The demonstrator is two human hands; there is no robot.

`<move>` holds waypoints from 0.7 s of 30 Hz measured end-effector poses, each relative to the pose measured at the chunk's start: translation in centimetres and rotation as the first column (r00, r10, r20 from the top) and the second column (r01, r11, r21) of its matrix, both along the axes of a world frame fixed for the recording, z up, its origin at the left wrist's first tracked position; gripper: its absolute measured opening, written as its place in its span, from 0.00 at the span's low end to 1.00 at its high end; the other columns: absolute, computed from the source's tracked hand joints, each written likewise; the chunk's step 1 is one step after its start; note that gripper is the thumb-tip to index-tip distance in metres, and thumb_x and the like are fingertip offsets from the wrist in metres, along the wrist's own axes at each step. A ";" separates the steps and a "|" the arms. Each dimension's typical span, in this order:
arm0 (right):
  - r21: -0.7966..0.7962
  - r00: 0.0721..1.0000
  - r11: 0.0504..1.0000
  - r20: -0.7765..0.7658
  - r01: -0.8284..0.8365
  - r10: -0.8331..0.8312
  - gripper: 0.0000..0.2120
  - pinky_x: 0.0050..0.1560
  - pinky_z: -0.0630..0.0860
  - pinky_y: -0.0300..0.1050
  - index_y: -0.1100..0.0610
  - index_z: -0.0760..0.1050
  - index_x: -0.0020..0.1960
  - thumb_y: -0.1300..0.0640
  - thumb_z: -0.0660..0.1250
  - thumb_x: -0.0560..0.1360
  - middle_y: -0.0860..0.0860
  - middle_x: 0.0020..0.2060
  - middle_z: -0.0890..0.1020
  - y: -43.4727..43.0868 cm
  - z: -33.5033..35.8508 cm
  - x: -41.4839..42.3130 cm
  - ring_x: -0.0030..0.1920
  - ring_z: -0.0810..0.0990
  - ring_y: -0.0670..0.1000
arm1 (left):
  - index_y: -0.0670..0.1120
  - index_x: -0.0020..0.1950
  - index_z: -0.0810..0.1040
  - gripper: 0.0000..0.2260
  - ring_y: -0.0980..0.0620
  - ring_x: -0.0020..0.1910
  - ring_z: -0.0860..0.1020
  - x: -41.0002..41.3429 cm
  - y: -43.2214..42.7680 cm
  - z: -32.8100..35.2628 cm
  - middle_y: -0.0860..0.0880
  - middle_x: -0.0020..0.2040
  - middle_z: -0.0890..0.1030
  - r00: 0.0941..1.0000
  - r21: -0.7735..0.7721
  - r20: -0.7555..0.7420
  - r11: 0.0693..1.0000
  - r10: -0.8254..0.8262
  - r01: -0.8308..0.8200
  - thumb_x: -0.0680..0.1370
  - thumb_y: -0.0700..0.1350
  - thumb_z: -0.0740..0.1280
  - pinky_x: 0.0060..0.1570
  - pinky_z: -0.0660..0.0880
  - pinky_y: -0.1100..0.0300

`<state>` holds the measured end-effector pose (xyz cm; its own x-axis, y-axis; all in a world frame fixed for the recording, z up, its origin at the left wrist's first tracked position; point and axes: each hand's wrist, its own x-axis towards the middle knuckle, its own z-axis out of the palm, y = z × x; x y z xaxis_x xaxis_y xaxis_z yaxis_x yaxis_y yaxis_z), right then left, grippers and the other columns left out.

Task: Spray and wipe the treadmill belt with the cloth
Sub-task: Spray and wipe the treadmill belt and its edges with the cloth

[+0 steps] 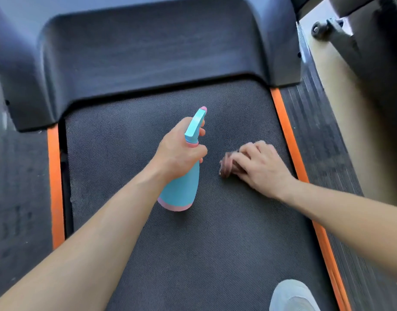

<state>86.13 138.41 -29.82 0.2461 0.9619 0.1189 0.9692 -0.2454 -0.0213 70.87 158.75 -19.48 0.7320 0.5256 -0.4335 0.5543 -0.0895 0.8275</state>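
Left hand (179, 151) grips the blue spray bottle (182, 187) at the neck, fingers wrapped round it under the trigger head. The nozzle points forward at the motor cover (148, 52). The bottle is tilted over mid-belt; can't tell if its pink base touches. Right hand (260, 164) has fingers curled over a bunched brownish cloth (227, 166), holding it down on the treadmill belt (193, 254), right of the bottle and apart from it. The cloth is blurred. The right hand sits near the right orange strip (289, 135), with the ribbed side rail (323, 153) beyond. The left orange strip (55, 187) is well apart from the bottle. Bare belt lies ahead up to the cover edge and behind both hands. A grey-clad foot (291, 297) is on the belt at bottom right. A small wheel (317, 30) shows at top right, off the deck.
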 end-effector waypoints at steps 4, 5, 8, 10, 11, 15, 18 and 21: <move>-0.001 0.938 0.939 0.030 0.345 -0.345 0.17 0.42 0.74 0.57 0.54 0.76 0.57 0.45 0.70 0.75 0.58 0.52 0.77 4.4 0.5 5.2 0.48 0.75 0.64 | 0.60 0.51 0.75 0.17 0.46 0.37 0.86 0.5 -0.7 -0.3 0.55 0.56 0.82 0.999 -0.004 -0.008 0.999 -0.042 0.042 0.71 0.39 0.69 0.47 0.83 0.53; 0.000 0.929 0.929 0.010 0.369 -0.369 0.17 0.43 0.73 0.57 0.55 0.76 0.57 0.45 0.69 0.75 0.58 0.52 0.76 4.1 0.4 4.5 0.48 0.74 0.64 | 0.60 0.52 0.75 0.18 0.47 0.37 0.86 0.6 -0.7 -0.3 0.55 0.55 0.82 0.998 0.001 -0.011 0.999 -0.054 0.054 0.72 0.38 0.69 0.45 0.82 0.55; -0.009 0.947 0.947 -0.022 0.321 -0.321 0.17 0.45 0.71 0.56 0.54 0.76 0.58 0.45 0.69 0.74 0.56 0.52 0.76 0.0 0.2 -0.4 0.49 0.73 0.62 | 0.59 0.57 0.76 0.19 0.47 0.37 0.86 0.7 -0.5 0.0 0.56 0.55 0.82 0.998 0.000 -0.018 0.999 -0.053 0.053 0.69 0.42 0.67 0.43 0.80 0.58; -0.004 0.973 0.974 -0.042 0.228 -0.228 0.16 0.45 0.71 0.57 0.54 0.77 0.56 0.47 0.70 0.73 0.56 0.51 0.77 -2.9 0.0 -2.4 0.49 0.74 0.62 | 0.55 0.62 0.77 0.22 0.48 0.37 0.86 0.8 -0.4 0.1 0.57 0.55 0.81 0.998 0.003 -0.030 0.999 -0.051 0.051 0.68 0.42 0.67 0.48 0.82 0.53; 0.002 0.984 0.985 -0.031 0.174 -0.174 0.16 0.44 0.72 0.57 0.55 0.77 0.55 0.47 0.70 0.73 0.56 0.51 0.78 -3.4 -0.1 -2.2 0.48 0.74 0.62 | 0.55 0.63 0.77 0.23 0.48 0.37 0.86 0.9 -0.5 0.0 0.57 0.55 0.81 0.998 0.009 -0.035 0.998 -0.056 0.056 0.69 0.41 0.68 0.50 0.83 0.50; 0.011 0.979 0.987 0.126 0.163 -0.163 0.13 0.40 0.71 0.56 0.56 0.77 0.52 0.46 0.67 0.76 0.57 0.47 0.78 1.1 -0.1 3.4 0.45 0.76 0.62 | 0.55 0.67 0.77 0.28 0.48 0.38 0.86 1.7 -0.8 -0.1 0.57 0.55 0.81 0.998 0.037 -0.032 0.998 -0.046 0.047 0.66 0.45 0.65 0.52 0.83 0.47; -0.010 0.900 0.908 0.140 0.418 -0.412 0.12 0.38 0.72 0.55 0.56 0.76 0.50 0.47 0.67 0.75 0.58 0.47 0.77 5.1 1.1 5.5 0.45 0.76 0.63 | 0.55 0.66 0.76 0.23 0.48 0.37 0.87 2.3 -1.0 -0.2 0.57 0.55 0.82 0.997 0.059 -0.045 0.997 -0.056 0.059 0.72 0.41 0.68 0.52 0.83 0.49; -0.068 0.906 0.904 0.081 0.422 -0.416 0.14 0.38 0.72 0.55 0.56 0.76 0.53 0.47 0.69 0.74 0.58 0.49 0.77 3.3 1.3 3.1 0.46 0.75 0.63 | 0.55 0.65 0.76 0.22 0.51 0.36 0.86 2.7 -1.2 -0.3 0.57 0.55 0.82 0.993 0.080 -0.059 0.991 -0.103 0.107 0.72 0.39 0.69 0.52 0.83 0.50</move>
<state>89.22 141.73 -28.51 0.6230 0.7788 0.0730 0.7753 -0.6272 0.0742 73.54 157.54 -19.78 0.7617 0.4828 -0.4322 0.5822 -0.2170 0.7836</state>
